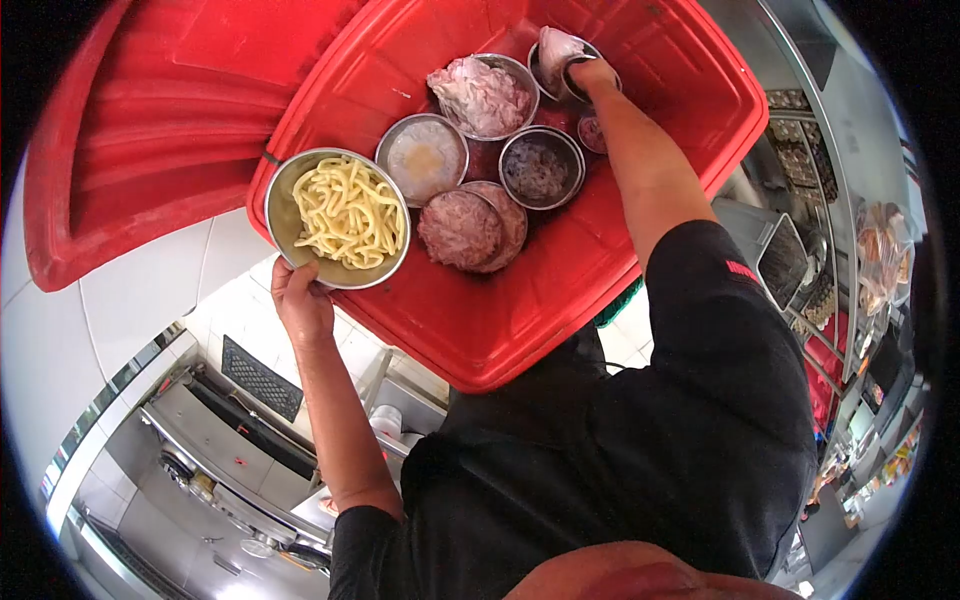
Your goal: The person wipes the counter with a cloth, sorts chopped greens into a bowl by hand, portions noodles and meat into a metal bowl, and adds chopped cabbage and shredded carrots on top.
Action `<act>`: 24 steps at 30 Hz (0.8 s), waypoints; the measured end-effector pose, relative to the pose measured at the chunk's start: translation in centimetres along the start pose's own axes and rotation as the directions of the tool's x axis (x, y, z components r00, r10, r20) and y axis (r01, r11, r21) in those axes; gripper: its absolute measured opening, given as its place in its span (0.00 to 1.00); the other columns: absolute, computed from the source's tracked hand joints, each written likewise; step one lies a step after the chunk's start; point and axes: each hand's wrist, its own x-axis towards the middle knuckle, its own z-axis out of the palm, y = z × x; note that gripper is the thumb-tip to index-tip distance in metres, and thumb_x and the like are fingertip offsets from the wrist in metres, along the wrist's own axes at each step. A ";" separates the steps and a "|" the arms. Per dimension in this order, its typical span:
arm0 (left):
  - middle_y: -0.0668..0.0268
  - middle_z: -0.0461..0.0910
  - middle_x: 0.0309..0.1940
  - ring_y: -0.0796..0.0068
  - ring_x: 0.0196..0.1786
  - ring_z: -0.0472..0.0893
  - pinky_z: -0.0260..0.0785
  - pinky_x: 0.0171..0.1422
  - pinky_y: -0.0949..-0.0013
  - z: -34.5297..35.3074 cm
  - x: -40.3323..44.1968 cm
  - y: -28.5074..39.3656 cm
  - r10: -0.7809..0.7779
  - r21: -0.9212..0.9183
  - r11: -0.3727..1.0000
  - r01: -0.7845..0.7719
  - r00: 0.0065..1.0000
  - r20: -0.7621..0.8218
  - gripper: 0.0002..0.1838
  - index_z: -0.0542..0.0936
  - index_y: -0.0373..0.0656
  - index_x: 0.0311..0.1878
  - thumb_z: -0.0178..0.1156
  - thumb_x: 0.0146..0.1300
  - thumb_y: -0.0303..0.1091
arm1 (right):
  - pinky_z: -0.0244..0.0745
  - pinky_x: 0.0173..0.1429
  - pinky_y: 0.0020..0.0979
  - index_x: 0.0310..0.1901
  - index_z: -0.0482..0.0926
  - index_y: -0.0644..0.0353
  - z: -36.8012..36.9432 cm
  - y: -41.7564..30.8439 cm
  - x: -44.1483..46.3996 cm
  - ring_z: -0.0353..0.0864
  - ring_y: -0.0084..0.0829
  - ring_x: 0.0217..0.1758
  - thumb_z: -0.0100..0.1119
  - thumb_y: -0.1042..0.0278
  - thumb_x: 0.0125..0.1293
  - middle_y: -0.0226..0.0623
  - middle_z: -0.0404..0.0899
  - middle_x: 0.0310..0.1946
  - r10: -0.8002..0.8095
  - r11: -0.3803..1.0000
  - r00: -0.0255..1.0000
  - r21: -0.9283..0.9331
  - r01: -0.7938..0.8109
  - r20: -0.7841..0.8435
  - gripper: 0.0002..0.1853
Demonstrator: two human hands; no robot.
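Note:
My left hand (298, 290) is closed on the near rim of a metal bowl (385, 268), thumb at the edge. Thick pale yellow strands like noodles (350, 210) fill the bowl, which is held over the left edge of a red cooler (500, 345). My right arm stretches to the cooler's far right side, where my right hand (596, 72) reaches into a small dark-looking bowl (612, 93); its fingers are hidden. Beside that hand, a metal bowl (534, 66) holds a pale pink piece of meat (558, 45).
Inside the cooler are a bowl of pale raw meat (485, 95), a bowl of whitish frozen contents (422, 160), a dark bowl (541, 167) and round reddish meat slabs (460, 228). The red lid (170, 130) stands open at left. Metal shelving (800, 180) is at right.

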 end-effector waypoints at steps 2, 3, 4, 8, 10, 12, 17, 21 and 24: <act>0.62 0.82 0.36 0.74 0.33 0.82 0.78 0.32 0.74 -0.3 -0.2 -0.1 0.000 -0.002 1.000 0.000 1.000 0.004 0.09 0.76 0.37 0.40 0.51 0.57 0.17 | 0.73 0.62 0.39 0.51 0.82 0.57 0.8 1.8 2.5 0.79 0.45 0.58 0.52 0.49 0.59 0.49 0.81 0.51 -0.166 0.976 0.986 -0.142 0.166 0.017 0.25; 0.61 0.82 0.36 0.74 0.33 0.82 0.78 0.32 0.74 -0.1 -0.3 0.1 -0.003 0.001 1.000 0.003 1.000 -0.001 0.09 0.76 0.37 0.40 0.51 0.57 0.17 | 0.73 0.61 0.40 0.52 0.82 0.55 0.0 1.8 2.5 0.80 0.45 0.57 0.52 0.49 0.59 0.48 0.81 0.51 -0.277 0.934 0.960 -0.226 0.278 0.035 0.25; 0.61 0.82 0.36 0.74 0.33 0.82 0.78 0.31 0.74 0.1 -0.3 0.2 -0.005 0.004 1.000 0.005 1.000 -0.003 0.09 0.76 0.37 0.40 0.51 0.57 0.17 | 0.74 0.60 0.41 0.51 0.83 0.53 -0.8 2.1 2.4 0.81 0.45 0.55 0.52 0.50 0.59 0.47 0.82 0.49 -0.328 0.908 0.943 -0.257 0.332 0.060 0.24; 0.61 0.81 0.36 0.73 0.31 0.82 0.78 0.30 0.74 -0.5 -0.1 0.0 -0.012 0.001 1.000 0.012 0.999 0.033 0.09 0.76 0.37 0.40 0.51 0.57 0.17 | 0.77 0.55 0.39 0.48 0.85 0.49 -6.3 1.7 0.1 0.84 0.41 0.48 0.56 0.55 0.59 0.44 0.84 0.44 -0.699 0.565 0.662 -0.359 0.743 0.272 0.17; 0.61 0.81 0.36 0.73 0.31 0.82 0.78 0.29 0.74 0.1 -0.3 0.2 -0.008 0.004 1.000 0.008 1.000 0.011 0.09 0.76 0.37 0.40 0.51 0.57 0.17 | 0.77 0.48 0.35 0.42 0.86 0.54 -8.4 0.7 -1.5 0.83 0.33 0.40 0.61 0.62 0.56 0.36 0.84 0.35 -0.395 0.914 0.888 0.199 0.354 0.235 0.13; 0.61 0.81 0.35 0.72 0.31 0.82 0.78 0.29 0.73 0.3 -0.3 0.3 -0.003 -0.002 1.000 0.003 1.000 0.006 0.08 0.76 0.37 0.39 0.51 0.57 0.17 | 0.76 0.43 0.33 0.39 0.86 0.56 -9.8 1.7 -1.1 0.81 0.29 0.36 0.63 0.64 0.54 0.32 0.83 0.32 -0.410 0.835 0.867 0.500 0.231 0.283 0.11; 0.61 0.81 0.34 0.72 0.30 0.81 0.77 0.28 0.72 0.0 -0.1 0.2 0.016 -0.036 0.999 -0.015 0.999 0.045 0.07 0.75 0.38 0.37 0.51 0.57 0.17 | 0.54 0.24 0.23 0.30 0.77 0.52 -13.2 1.7 -1.1 0.62 0.18 0.21 0.50 0.68 0.62 0.23 0.73 0.22 -0.405 0.570 0.900 0.814 0.108 0.164 0.06; 0.61 0.81 0.34 0.73 0.29 0.81 0.78 0.29 0.72 -0.4 0.4 0.0 0.003 -0.035 0.999 -0.002 0.999 0.046 0.07 0.75 0.38 0.37 0.51 0.57 0.17 | 0.57 0.24 0.22 0.34 0.76 0.55 -16.2 0.1 -5.1 0.64 0.19 0.21 0.49 0.65 0.65 0.27 0.75 0.27 -0.403 0.280 0.911 0.960 0.030 0.089 0.06; 0.60 0.81 0.35 0.72 0.30 0.82 0.79 0.31 0.71 -0.7 0.5 0.0 -0.002 -0.036 0.999 0.005 0.996 0.090 0.07 0.74 0.38 0.37 0.51 0.57 0.17 | 0.60 0.24 0.22 0.37 0.75 0.58 -18.7 -0.3 -7.9 0.66 0.19 0.22 0.49 0.65 0.66 0.31 0.76 0.29 -0.572 0.076 0.814 0.995 -0.072 0.103 0.07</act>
